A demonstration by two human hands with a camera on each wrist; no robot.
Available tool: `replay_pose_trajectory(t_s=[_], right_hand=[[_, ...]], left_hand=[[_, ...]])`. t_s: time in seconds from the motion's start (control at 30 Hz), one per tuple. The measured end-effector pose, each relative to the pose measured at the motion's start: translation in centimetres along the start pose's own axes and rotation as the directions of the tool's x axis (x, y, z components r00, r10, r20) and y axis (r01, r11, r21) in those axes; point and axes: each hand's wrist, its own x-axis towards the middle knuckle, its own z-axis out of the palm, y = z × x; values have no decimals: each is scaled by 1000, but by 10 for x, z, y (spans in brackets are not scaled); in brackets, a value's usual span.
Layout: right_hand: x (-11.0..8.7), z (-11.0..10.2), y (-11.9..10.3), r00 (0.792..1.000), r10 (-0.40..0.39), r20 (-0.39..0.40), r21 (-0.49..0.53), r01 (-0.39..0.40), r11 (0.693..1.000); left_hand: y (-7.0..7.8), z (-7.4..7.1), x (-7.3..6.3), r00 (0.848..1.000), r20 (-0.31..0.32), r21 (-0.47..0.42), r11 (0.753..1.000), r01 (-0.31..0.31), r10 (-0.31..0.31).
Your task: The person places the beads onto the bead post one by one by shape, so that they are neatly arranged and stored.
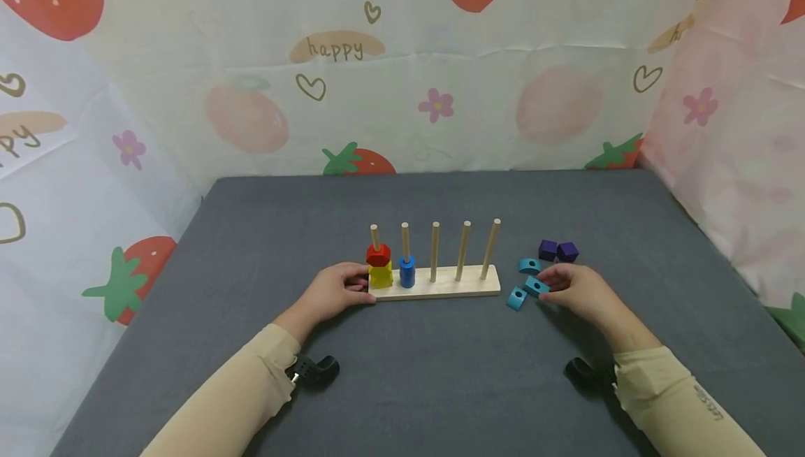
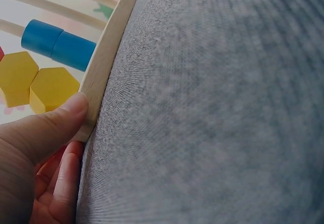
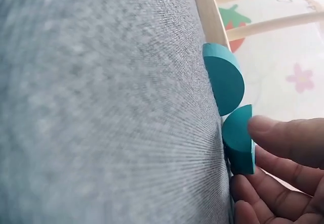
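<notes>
My left hand (image 1: 333, 289) grips the left end of a wooden peg stand (image 1: 453, 286), its thumb (image 2: 76, 105) against the front edge. On the leftmost peg, a red block (image 1: 379, 256) sits above yellow hexagonal blocks (image 1: 380, 277). Two blue cylinders (image 1: 407, 272) are stacked on the second peg. To the right of the stand, my right hand (image 1: 578, 293) pinches a teal half-round block (image 1: 537, 286) between thumb and fingers. That block (image 3: 239, 133) is tipped with its flat face toward the thumb. Another teal block (image 1: 516, 298) lies just in front, and a third teal block (image 1: 530, 265) behind.
Two purple blocks (image 1: 557, 251) lie side by side behind the teal ones. Three more upright pegs (image 1: 465, 251) rise along the right part of the stand. The grey tabletop (image 1: 428, 380) ends at a printed cloth backdrop (image 1: 472, 128), with cloth at both sides too.
</notes>
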Motion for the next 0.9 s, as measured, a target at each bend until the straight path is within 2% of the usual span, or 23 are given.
replay_pose_trajectory(t_s=[0.17,0.43,0.7,0.9], right_hand=[[4,3,3,1000,-1,14,-9,1,1000],[9,5,2,1000,17,-10,-52,-18,998],[12,-2,1,1000,10,-16,-94,-11,995],[11,-15,-16,999,-4,-50,-54,1,999]], left_hand=[[-1,0,0,1000,-4,0,1000,-1,1],[-2,0,0,1000,-7,8,1000,-4,4],[-1,0,0,1000,-6,6,1000,-4,4],[-2,0,0,1000,-10,-1,1000,-5,5]])
